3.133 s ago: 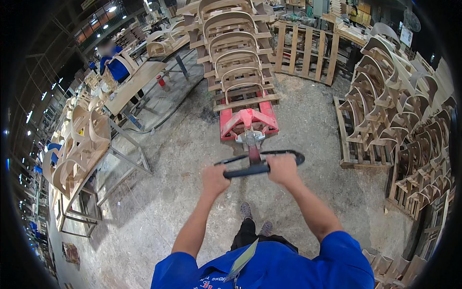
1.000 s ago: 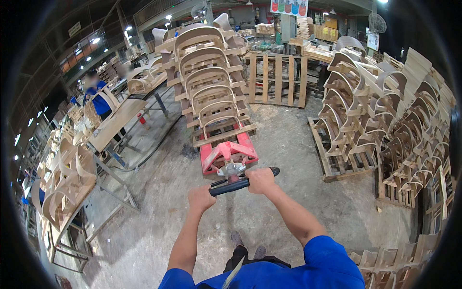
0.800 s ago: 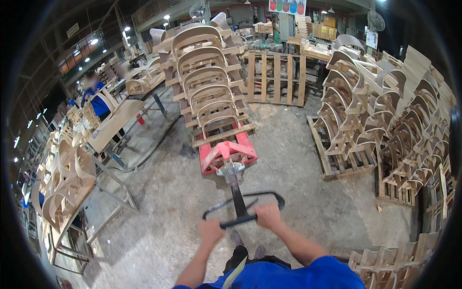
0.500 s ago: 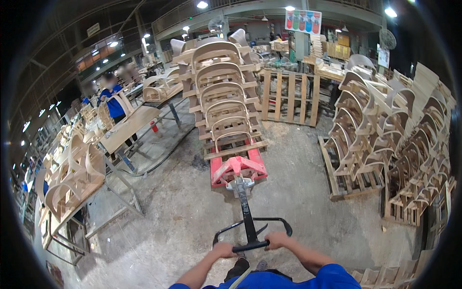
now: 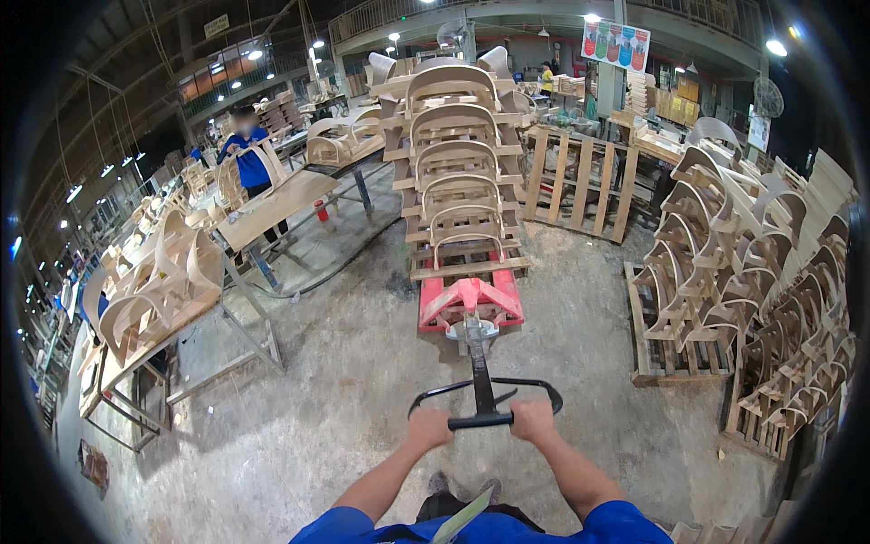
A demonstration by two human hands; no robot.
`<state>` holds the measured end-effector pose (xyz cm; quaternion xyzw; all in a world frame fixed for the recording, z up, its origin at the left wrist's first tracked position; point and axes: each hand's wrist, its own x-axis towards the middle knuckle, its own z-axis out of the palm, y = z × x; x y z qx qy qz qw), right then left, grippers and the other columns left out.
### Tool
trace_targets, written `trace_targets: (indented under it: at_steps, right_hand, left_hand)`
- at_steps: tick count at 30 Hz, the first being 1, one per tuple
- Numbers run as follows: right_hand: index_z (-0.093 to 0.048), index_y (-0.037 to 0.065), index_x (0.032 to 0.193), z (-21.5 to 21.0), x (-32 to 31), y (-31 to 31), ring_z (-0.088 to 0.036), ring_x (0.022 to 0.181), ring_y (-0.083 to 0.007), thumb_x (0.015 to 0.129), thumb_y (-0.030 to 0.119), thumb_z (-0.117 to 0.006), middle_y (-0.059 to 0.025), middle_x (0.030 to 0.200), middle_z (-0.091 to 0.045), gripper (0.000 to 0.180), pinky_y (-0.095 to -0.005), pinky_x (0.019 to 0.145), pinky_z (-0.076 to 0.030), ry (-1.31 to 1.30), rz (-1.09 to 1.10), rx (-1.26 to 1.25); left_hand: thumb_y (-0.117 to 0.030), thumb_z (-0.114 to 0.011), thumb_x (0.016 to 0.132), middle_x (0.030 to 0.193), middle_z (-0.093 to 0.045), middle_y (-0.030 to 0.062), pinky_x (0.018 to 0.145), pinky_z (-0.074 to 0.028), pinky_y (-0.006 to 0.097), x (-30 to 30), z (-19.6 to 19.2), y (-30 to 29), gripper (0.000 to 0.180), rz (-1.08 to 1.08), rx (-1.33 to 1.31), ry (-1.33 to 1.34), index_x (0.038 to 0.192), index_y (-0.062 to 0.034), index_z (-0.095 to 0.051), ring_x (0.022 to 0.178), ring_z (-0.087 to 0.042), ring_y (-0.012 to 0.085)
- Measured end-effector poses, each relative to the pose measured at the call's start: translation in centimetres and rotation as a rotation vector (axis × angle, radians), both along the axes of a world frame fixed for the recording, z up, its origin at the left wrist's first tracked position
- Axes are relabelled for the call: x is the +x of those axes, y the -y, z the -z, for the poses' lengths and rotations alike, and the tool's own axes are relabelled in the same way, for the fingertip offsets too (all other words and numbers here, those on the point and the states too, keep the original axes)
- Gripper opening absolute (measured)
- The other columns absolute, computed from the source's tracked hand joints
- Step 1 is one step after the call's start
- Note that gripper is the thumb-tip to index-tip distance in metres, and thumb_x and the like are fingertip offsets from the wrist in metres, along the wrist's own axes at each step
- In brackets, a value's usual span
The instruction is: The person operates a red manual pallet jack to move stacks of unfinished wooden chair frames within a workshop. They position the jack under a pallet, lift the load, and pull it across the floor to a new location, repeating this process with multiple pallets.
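Both my hands grip the black handle bar [image 5: 480, 421] of a red pallet jack [image 5: 469, 304]. My left hand [image 5: 430, 428] is closed round the bar's left end. Round its right end wraps my right hand [image 5: 533, 421]. The black shaft rises from the looped handle to the jack's red body ahead of me. Behind that body, a wooden pallet [image 5: 471, 267] bears a tall stack of curved wooden frames [image 5: 458, 154]. The jack's forks are mostly hidden under the pallet.
At left, a worktable [image 5: 195, 317] holds curved wooden parts, and a person in blue [image 5: 254, 168] stands beyond it. An upright slatted pallet [image 5: 580, 186] leans right of the load. Stacked curved frames [image 5: 698, 263] stand on pallets at right. A dark hose [image 5: 335, 263] lies on the floor.
The handle has tilted away from me, and my arms are stretched further forward. The whole scene has shifted right in view. Both hands keep their grip.
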<state>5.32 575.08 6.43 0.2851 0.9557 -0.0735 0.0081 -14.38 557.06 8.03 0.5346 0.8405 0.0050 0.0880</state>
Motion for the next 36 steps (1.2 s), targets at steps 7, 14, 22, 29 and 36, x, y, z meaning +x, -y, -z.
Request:
trace_targets:
  at_steps: [7,14,22,29,36]
  right_hand:
    - [-0.075,0.016,0.102,5.0,3.5,5.6,-0.072,0.102,-0.0322,0.082,0.027,-0.067,-0.0112,0.104,-0.076,0.024,-0.0519,0.091,-0.051,0.135,0.011,-0.123]
    - [-0.072,0.015,0.104,3.8,3.6,9.6,-0.069,0.111,-0.0334,0.083,0.037,-0.075,-0.0116,0.111,-0.074,0.031,-0.0524,0.096,-0.049,0.147,0.03,-0.095]
    - [-0.07,0.016,0.11,5.1,4.1,19.2,-0.067,0.114,-0.0327,0.084,0.039,-0.074,-0.0114,0.113,-0.073,0.035,-0.0544,0.1,-0.045,0.17,0.108,-0.122]
    - [-0.07,0.016,0.11,5.5,4.2,30.6,-0.068,0.112,-0.0322,0.085,0.042,-0.075,-0.0107,0.112,-0.072,0.036,-0.0546,0.098,-0.045,0.161,0.151,-0.11]
    - [-0.07,0.016,0.108,4.6,7.5,40.7,-0.068,0.11,-0.0306,0.084,0.039,-0.075,-0.0095,0.11,-0.072,0.034,-0.0534,0.096,-0.046,0.071,0.201,-0.141]
  left_hand:
    - [-0.035,-0.066,0.084,0.092,-0.077,0.0138,0.078,-0.054,0.049,3.6,2.4,4.7,0.027,0.111,-0.108,0.007,0.094,-0.013,-0.077,0.089,-0.075,0.0345]
    - [-0.034,-0.068,0.083,0.094,-0.077,0.0144,0.08,-0.053,0.05,3.5,1.7,8.8,0.027,0.123,-0.068,0.033,0.096,-0.0116,-0.076,0.09,-0.075,0.0337]
    - [-0.031,-0.067,0.082,0.093,-0.077,0.014,0.076,-0.054,0.05,2.6,3.2,17.5,0.024,0.201,-0.038,0.038,0.096,-0.0141,-0.076,0.089,-0.076,0.0317]
    - [-0.028,-0.065,0.083,0.092,-0.078,0.0117,0.08,-0.05,0.049,1.0,5.2,26.8,0.019,0.236,-0.032,0.052,0.091,-0.0148,-0.076,0.088,-0.076,0.0305]
    - [-0.032,-0.067,0.083,0.094,-0.077,0.0138,0.085,-0.048,0.051,2.8,5.3,35.8,0.026,0.292,0.002,0.136,0.098,-0.0124,-0.073,0.094,-0.075,0.0325]
